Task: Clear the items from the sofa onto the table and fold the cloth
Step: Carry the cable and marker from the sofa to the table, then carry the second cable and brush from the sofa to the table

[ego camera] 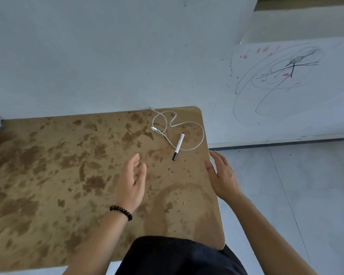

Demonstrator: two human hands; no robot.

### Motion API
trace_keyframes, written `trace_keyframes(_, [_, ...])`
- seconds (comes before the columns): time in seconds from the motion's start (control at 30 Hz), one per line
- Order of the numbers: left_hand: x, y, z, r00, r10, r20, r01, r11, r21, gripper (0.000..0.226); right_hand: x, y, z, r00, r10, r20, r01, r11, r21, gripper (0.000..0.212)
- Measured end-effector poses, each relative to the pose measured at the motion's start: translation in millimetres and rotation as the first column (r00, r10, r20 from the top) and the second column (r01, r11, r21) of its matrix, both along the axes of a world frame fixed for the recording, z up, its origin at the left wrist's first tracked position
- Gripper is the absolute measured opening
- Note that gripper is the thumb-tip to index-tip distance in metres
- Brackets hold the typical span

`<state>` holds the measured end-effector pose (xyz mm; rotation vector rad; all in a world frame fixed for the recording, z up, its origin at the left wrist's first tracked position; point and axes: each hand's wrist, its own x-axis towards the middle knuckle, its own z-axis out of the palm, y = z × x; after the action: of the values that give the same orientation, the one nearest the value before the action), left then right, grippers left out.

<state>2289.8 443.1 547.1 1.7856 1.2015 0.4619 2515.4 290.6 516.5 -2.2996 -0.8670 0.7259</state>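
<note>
Marker (178, 146) lies across the white cable (166, 138) near the table's (68, 175) far right corner, close to the edge. Left hand (131, 181) hovers over bare tabletop, fingers relaxed, holding nothing. Right hand (220, 175) sits straight-fingered at the right edge, empty too.

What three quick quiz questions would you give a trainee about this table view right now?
1. True or false: the marker lies across the white cable.
2. Which hand wears the beaded bracelet? A) the left hand B) the right hand C) neither
3. Fill in: the right hand is at the ___ edge of the table.
Key: 1 true; 2 A; 3 right.
</note>
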Motion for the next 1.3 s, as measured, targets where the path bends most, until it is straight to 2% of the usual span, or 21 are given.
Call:
trace_keyframes(0.1, [-51,-25,7,0.998,0.022,0.064,-0.024,0.999,0.024,0.050,-36,-36,17,0.995,-0.088,0.042,0.084,0.993,0.086,0.050])
trace_keyframes(0.2, [-93,-49,3,0.997,0.061,0.044,-0.063,0.997,0.037,0.059,-71,-66,27,0.989,-0.145,-0.009,0.145,0.984,0.107,0.047])
trace_keyframes(0.3, [-119,-75,21,0.987,0.150,0.060,-0.156,0.983,0.101,0.050,-87,-77,38,1.000,-0.026,-0.013,0.027,0.992,0.126,0.053])
trace_keyframes(0.37, [-133,-92,37,0.977,0.194,0.084,-0.206,0.962,0.178,0.051,-89,-77,47,0.997,0.074,0.006,-0.074,0.983,0.167,0.054])
trace_keyframes(0.5, [-156,-141,62,0.921,0.371,0.116,-0.389,0.876,0.284,0.054,-93,-74,70,0.958,0.281,0.057,-0.286,0.921,0.265,0.052])
trace_keyframes(0.6, [-172,-203,70,0.790,0.592,0.156,-0.610,0.738,0.288,0.048,-103,-83,77,0.891,0.447,0.083,-0.447,0.828,0.339,0.050])
trace_keyframes(0.7, [-192,-276,63,0.653,0.743,0.146,-0.751,0.611,0.249,0.043,-127,-99,64,0.838,0.546,0.012,-0.503,0.762,0.407,0.050])
trace_keyframes(0.8, [-221,-351,61,0.529,0.845,0.080,-0.832,0.498,0.244,0.047,-165,-119,53,0.764,0.641,-0.075,-0.582,0.734,0.350,0.067])
trace_keyframes(0.87, [-245,-400,70,0.414,0.907,0.070,-0.884,0.383,0.268,0.047,-196,-135,53,0.672,0.731,-0.114,-0.670,0.667,0.325,0.077])
trace_keyframes(1.03, [-296,-500,90,0.136,0.981,0.135,-0.941,0.086,0.328,0.039,-285,-162,74,0.426,0.894,-0.138,-0.807,0.444,0.388,0.072])
trace_keyframes(1.17, [-343,-563,85,-0.012,0.987,0.163,-0.950,-0.062,0.306,0.040,-368,-185,88,0.256,0.966,-0.033,-0.883,0.248,0.399,0.056])
trace_keyframes(1.3, [-401,-622,76,-0.112,0.977,0.183,-0.959,-0.154,0.237,0.043,-460,-225,88,0.157,0.987,0.037,-0.930,0.135,0.342,0.050])
